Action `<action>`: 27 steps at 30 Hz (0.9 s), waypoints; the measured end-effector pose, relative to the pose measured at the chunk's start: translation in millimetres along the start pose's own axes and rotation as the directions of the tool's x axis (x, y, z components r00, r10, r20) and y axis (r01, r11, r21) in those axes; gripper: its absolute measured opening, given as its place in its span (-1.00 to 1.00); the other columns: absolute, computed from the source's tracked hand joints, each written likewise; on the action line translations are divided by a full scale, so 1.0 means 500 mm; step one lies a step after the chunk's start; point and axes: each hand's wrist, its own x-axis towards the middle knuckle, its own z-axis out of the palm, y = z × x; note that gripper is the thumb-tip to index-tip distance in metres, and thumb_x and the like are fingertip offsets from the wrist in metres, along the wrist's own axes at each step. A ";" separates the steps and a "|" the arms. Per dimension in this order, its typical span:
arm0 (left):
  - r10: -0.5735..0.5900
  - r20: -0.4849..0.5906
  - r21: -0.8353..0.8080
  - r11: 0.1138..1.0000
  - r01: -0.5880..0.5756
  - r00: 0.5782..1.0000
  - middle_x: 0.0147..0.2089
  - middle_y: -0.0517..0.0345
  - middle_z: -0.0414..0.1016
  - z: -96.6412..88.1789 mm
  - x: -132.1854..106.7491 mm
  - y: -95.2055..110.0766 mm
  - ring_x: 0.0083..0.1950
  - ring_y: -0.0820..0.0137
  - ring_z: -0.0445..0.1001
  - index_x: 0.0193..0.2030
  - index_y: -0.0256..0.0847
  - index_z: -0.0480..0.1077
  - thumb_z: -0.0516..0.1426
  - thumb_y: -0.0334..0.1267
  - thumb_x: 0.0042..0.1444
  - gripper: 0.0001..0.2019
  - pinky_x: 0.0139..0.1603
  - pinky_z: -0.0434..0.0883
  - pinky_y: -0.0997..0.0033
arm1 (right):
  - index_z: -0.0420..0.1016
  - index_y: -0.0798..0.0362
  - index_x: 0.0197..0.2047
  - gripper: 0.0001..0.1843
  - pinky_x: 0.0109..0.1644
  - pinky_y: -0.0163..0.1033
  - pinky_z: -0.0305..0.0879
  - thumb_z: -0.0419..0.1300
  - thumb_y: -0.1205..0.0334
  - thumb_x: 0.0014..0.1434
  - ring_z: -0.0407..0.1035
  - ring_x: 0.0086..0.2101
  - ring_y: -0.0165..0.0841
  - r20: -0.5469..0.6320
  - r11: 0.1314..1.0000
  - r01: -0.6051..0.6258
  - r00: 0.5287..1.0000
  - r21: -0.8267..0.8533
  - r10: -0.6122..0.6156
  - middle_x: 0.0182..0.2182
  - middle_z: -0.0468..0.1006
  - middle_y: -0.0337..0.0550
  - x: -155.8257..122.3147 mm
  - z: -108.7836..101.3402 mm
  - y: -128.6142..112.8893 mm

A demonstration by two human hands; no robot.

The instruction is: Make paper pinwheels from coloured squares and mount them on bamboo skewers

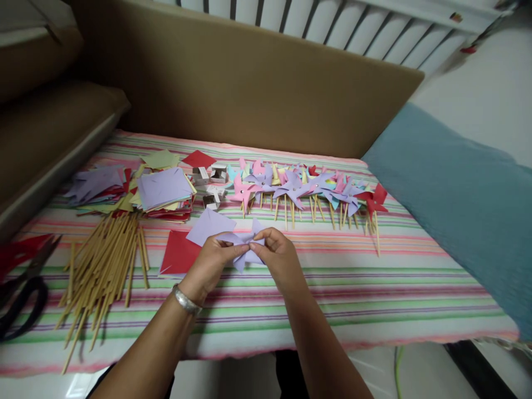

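Observation:
Both my hands meet over the striped tablecloth (374, 299) and pinch a lilac paper square (243, 244) whose corners are folded toward its middle. My left hand (214, 260), with a silver bracelet on its wrist, grips the paper's left side. My right hand (276, 255) pinches its centre from the right. Under them lie another lilac sheet (208, 224) and a red sheet (178, 252).
A row of finished paper pinwheels (307, 191) on sticks lies beyond my hands. A bundle of wooden sticks (103, 266) and a stack of coloured paper squares (164, 191) lie at the left. Black scissors (22, 293) rest at the far left. Small boxes (211, 180) sit mid-table.

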 end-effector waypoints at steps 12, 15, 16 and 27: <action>-0.012 -0.061 -0.039 0.999 0.010 0.998 -0.42 0.06 0.55 0.006 0.001 0.012 -0.43 0.42 0.44 -0.32 -0.32 0.55 0.32 -0.33 -0.22 -0.76 -0.38 0.31 0.45 | 0.45 0.03 -0.13 -0.64 -0.16 -0.20 0.31 0.24 0.06 0.01 0.44 -0.26 -0.27 -0.024 0.994 -0.056 0.998 0.089 0.058 -0.31 0.57 -0.17 -0.003 -0.015 -0.009; -0.003 -0.053 -0.026 1.000 0.001 0.999 -0.46 0.07 0.54 0.015 0.000 0.002 -0.46 0.44 0.43 -0.39 -0.35 0.54 0.32 -0.33 -0.23 -0.80 -0.40 0.30 0.46 | 0.51 0.09 -0.31 -0.71 -0.28 -0.23 0.30 0.29 0.09 -0.07 0.43 -0.37 -0.28 0.072 0.991 -0.121 0.991 0.064 0.116 -0.41 0.59 -0.17 -0.003 -0.018 -0.004; -0.001 -0.056 -0.021 1.000 -0.001 0.998 -0.49 0.09 0.52 0.018 0.000 -0.001 -0.49 0.46 0.41 -0.42 -0.35 0.53 0.32 -0.33 -0.25 -0.81 -0.43 0.27 0.47 | 0.52 0.11 -0.35 -0.72 -0.32 -0.23 0.29 0.31 0.10 -0.10 0.42 -0.42 -0.29 0.075 0.989 -0.140 0.988 0.042 0.137 -0.45 0.58 -0.18 -0.003 -0.020 -0.001; 0.023 -0.079 0.009 1.000 -0.022 0.997 -0.57 0.20 0.42 0.037 -0.001 0.000 -0.53 0.49 0.32 -0.56 -0.31 0.45 0.32 -0.30 -0.36 -0.81 -0.45 0.21 0.47 | 0.59 0.10 -0.36 -0.61 -0.32 -0.16 0.33 0.43 0.10 -0.32 0.45 -0.45 -0.23 -0.045 0.979 -0.199 0.979 0.040 0.201 -0.47 0.62 -0.13 0.000 -0.036 0.027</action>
